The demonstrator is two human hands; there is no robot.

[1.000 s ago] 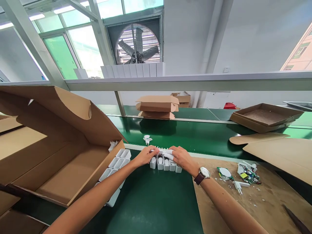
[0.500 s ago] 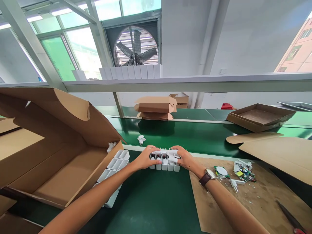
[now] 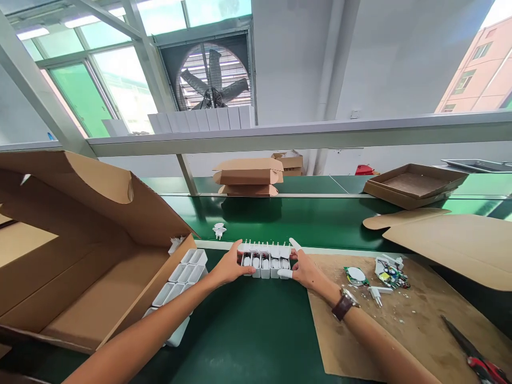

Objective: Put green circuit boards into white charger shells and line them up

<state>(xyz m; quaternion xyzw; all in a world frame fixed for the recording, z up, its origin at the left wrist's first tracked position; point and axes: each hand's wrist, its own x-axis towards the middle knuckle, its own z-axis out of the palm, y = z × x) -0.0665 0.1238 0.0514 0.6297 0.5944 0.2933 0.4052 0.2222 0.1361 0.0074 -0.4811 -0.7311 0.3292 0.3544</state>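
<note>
A large open cardboard box (image 3: 80, 256) lies at the left of the green desk (image 3: 248, 330), with rows of empty white casings (image 3: 182, 277) lined up just beside its front edge. A loose white plug (image 3: 218, 230) sits alone on the conveyor belt (image 3: 320, 218) behind. Across the belt rest two stacked flat cartons (image 3: 248, 176) and, to the right, a shallow cardboard tray (image 3: 414, 184) with loose cardboard sheets (image 3: 452, 245) nearer. On the brown board (image 3: 400, 330) at the right lie circuit boards (image 3: 390, 272), a white plug part (image 3: 378, 292) and a red-handled cutter (image 3: 476, 357). A big fan (image 3: 214, 80) is set in the wall above
</note>
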